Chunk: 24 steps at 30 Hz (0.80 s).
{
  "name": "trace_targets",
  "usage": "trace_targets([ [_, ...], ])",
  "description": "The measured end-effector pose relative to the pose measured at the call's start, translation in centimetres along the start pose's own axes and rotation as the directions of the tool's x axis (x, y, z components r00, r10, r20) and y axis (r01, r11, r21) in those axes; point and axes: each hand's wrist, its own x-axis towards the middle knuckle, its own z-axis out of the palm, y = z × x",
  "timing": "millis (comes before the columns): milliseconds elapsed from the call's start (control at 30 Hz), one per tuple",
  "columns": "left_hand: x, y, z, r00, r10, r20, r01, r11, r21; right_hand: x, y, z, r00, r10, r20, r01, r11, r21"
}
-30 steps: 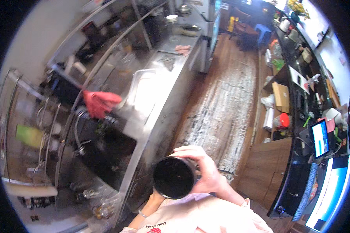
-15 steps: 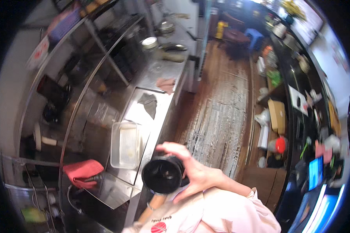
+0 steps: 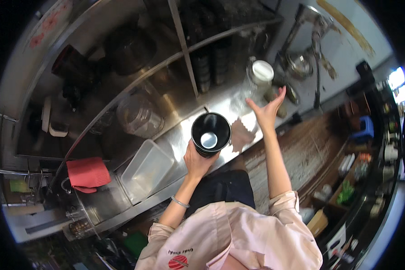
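Note:
My left hand (image 3: 199, 161) is wrapped round the lower side of a black cup (image 3: 196, 135). The cup's mouth faces up, and a pale round patch shows at its bottom. My right hand (image 3: 269, 111) is stretched out with thumb and fingers spread, holding nothing. Closest to it is a clear jar with a white lid (image 3: 262, 71), which stands on the metal counter; I cannot tell whether they touch. A brown cloth (image 3: 242, 136) lies on the counter between the cup and my right forearm.
On the counter's left part sits a translucent plastic tub (image 3: 144, 173). A red cloth (image 3: 88, 174) hangs farther left. A metal shelf rail (image 3: 121, 99) runs above the counter's back, with a clear container (image 3: 141, 114) behind. Dark long objects (image 3: 292, 94) lie beyond my right hand.
I have turned toward the counter. My right hand, earlier at the black cup, has come away and reached out to the far right. The cup now stays in my left hand.

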Motion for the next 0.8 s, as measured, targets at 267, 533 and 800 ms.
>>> trace_targets([
  [267, 9.4, 2.2, 12.1, 0.946, -0.324, -0.016, 0.323, 0.945, -0.05, 3.2, 7.8, 0.8, 0.973, 0.057, 0.223, -0.052, 0.998, -0.029],
  [533, 16.5, 2.5, 22.8, 0.945, -0.322, -0.052, 0.303, 0.925, -0.23, -0.1, 8.5, -9.6, 0.859, 0.018, 0.512, -0.086, 0.99, 0.109],
  [800, 24.5, 4.1, 29.1, 0.893, -0.412, -0.179, 0.366, 0.898, -0.243, 1.5, 8.7, -10.3, 0.818, -0.119, 0.563, 0.056, 0.99, 0.127],
])
